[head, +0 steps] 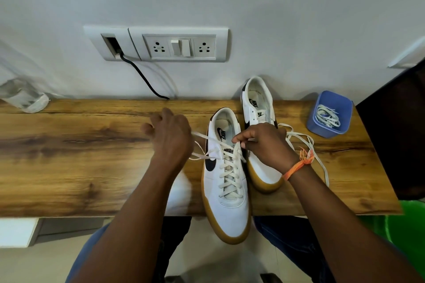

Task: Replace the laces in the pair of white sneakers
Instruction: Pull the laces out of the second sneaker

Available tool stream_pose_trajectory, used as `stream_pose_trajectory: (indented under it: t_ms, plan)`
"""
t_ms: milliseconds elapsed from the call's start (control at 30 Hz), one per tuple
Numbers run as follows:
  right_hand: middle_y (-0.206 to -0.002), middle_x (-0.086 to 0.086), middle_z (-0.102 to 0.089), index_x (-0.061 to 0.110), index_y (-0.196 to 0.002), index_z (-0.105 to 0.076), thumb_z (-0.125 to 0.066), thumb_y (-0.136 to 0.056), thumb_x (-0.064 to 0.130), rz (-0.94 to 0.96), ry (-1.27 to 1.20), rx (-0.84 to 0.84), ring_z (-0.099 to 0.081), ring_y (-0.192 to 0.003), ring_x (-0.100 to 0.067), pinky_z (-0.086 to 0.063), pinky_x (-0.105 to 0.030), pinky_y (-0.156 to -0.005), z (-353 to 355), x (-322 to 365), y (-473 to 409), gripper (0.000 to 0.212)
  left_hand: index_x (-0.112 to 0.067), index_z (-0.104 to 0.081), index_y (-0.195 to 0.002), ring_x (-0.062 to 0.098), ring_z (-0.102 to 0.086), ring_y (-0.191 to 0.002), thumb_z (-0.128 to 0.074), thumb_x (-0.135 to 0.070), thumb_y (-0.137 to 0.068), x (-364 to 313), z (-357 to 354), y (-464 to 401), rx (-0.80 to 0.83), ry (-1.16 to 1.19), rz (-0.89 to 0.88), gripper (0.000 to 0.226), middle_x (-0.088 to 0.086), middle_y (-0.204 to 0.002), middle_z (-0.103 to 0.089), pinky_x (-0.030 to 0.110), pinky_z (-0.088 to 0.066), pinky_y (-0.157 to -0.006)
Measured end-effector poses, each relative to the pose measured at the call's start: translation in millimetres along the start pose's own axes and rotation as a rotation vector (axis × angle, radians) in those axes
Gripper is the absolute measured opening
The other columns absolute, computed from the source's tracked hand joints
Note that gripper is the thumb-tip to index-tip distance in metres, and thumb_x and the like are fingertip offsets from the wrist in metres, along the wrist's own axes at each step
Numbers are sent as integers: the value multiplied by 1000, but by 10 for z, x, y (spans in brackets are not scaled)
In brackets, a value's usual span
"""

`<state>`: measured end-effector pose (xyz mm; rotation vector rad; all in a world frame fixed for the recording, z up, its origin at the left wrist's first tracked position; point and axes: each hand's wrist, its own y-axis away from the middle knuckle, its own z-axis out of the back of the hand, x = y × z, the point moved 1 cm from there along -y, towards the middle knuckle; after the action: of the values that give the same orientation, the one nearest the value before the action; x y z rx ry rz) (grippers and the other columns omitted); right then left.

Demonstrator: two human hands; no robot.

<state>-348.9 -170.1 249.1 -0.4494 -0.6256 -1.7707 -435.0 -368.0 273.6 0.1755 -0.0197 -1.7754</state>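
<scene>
- On the wooden table (80,156) stand two white sneakers with tan soles, toes pointing toward the person.
- Nearer sneaker (226,181) sits at the table's front edge, its toe hanging over the edge; a cream lace (230,172) is threaded through all its eyelets in crosses.
- Left hand (170,138) is just left of that sneaker, fingers curled; a lace end runs from the top eyelets into it, so it grips that end.
- Right hand (264,142) is over the top of the nearer sneaker's tongue, thumb and fingers pinching the other lace end.
- Second sneaker (258,108) lies behind and to the right, touching the first, its heel toward the wall; the right hand covers its middle, so I cannot tell how far it is laced.
- Loose lace (310,145) trails from under the right hand across the table to the right of the second sneaker.
- Orange thread band (299,165) is tied round the right wrist.
- Blue plastic tub (328,115) stands at the table's right side, near the second sneaker, with a bundle of white laces (327,116) inside.
- Wall behind carries a socket panel (179,45) with a black cable (142,76) running down behind the table.
</scene>
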Motion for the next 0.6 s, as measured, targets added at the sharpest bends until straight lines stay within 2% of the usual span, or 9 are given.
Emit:
stream_pose_trajectory:
  t_ms: [100,200,267,333,433,500,600]
  plan:
    - [-96,16,-73,37,-95,-76,-65,-88,14,-9,8,4,-57,-103,-1,-26,-37,-82,3,10,-3,26,-13,-65,-112,35,-36,-121,-53,-13,-89,-50,-8,26,76,92,3,26,15,-126,-45,47,-26,-97]
    - [-94,16,-73,38,-89,-76,-69,-86,14,3,-36,24,-61,-102,-5,-35,-41,-90,-18,-19,-23,25,-26,-64,-120,29,-31,-129,-58,-19,-88,-236,-4,78,70,262,-191,33,3,-137,-42,45,-25,-99]
    - [-89,15,-73,39,-90,-76,-71,-83,14,22,-38,25,-63,-98,-8,-41,-49,-91,-22,-32,-26,26,-34,-66,-118,26,-25,-134,-60,-30,-90,-353,-45,142,101,221,-353,29,-3,-143,-39,45,-22,-101]
    - [-92,14,-73,39,-92,-76,-70,-84,14,19,6,18,-62,-100,-11,-40,-49,-91,-15,-16,-18,26,-37,-70,-111,25,-23,-134,-62,-37,-90,-417,-133,194,147,158,-427,23,-6,-144,-40,45,-21,-100]
    - [-97,14,-73,38,-93,-76,-68,-87,15,8,38,8,-60,-104,-10,-36,-47,-91,-5,6,-18,25,-35,-75,-98,23,-31,-126,-67,-35,-87,-429,-158,196,154,219,-406,14,-9,-131,-51,42,-21,-91]
    - [-93,18,-73,40,-91,-76,-68,-86,16,-5,23,16,-60,-103,-7,-36,-49,-92,-9,-1,-17,26,-33,-77,-93,21,-37,-122,-70,-34,-85,-392,-75,140,99,261,-361,10,-9,-123,-53,41,-22,-90]
    - [-87,21,-73,40,-86,-76,-69,-85,18,-15,-24,9,-62,-99,-5,-38,-52,-93,0,-14,-13,23,-26,-78,-88,23,-48,-113,-71,-27,-81,-179,23,-22,-22,262,-160,10,-3,-113,-54,43,-31,-92]
